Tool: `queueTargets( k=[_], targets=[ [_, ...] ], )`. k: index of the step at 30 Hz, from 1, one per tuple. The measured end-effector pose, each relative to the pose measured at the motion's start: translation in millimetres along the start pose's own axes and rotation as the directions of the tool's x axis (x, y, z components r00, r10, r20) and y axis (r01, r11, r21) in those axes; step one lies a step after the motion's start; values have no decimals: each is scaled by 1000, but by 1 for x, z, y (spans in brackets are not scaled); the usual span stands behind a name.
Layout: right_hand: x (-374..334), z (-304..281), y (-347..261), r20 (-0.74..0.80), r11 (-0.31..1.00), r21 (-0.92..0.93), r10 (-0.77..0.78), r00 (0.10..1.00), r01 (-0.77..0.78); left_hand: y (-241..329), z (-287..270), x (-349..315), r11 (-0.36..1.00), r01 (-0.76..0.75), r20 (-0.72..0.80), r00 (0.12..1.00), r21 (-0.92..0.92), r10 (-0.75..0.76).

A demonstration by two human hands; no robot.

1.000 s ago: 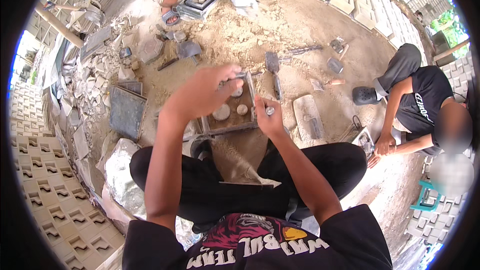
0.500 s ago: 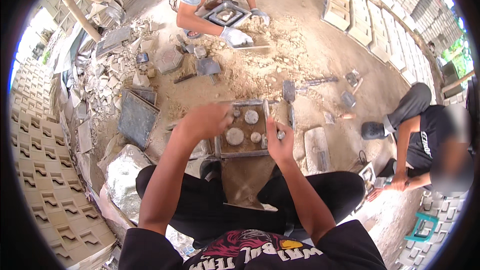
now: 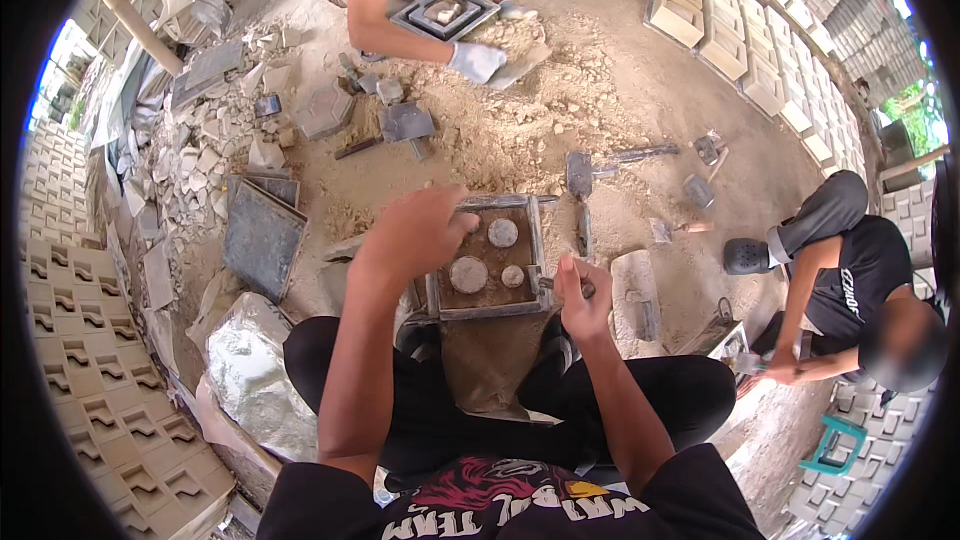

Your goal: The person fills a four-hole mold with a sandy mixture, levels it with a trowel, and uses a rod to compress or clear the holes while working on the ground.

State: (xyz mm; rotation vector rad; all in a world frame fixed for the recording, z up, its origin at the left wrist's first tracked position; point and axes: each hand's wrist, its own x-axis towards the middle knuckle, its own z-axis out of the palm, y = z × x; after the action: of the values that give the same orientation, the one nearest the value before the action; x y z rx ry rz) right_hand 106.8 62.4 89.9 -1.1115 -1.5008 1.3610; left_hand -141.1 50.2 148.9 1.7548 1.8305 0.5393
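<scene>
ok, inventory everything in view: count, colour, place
square frame: one, grey, centre
discs: three visible, pale grey, in it
second frame: one, grey, top
flat tools: several, dark, beyond centre frame
sand: one spread, tan, beyond centre frame
rubble: many, pale, left
blocks: many, cream, upper right
stool: one, teal, lower right
co-workers: two, grey and black shirts, top, right
handle: one, grey, centre frame's right
left grip: one, bare, over frame's corner
right grip: one, bare, round handle
</scene>
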Motion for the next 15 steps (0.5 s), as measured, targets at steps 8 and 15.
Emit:
queueTargets(
  k=[8,15],
  targets=[
    [8,5,-2,-21,993,110,-48,999,50,28,9,4,999,-44,123,991,-31,48],
    [13,9,-1,-101,995,85,-53,993,62,26,1,-3,1000,2,86,996,-16,-1]
  ],
)
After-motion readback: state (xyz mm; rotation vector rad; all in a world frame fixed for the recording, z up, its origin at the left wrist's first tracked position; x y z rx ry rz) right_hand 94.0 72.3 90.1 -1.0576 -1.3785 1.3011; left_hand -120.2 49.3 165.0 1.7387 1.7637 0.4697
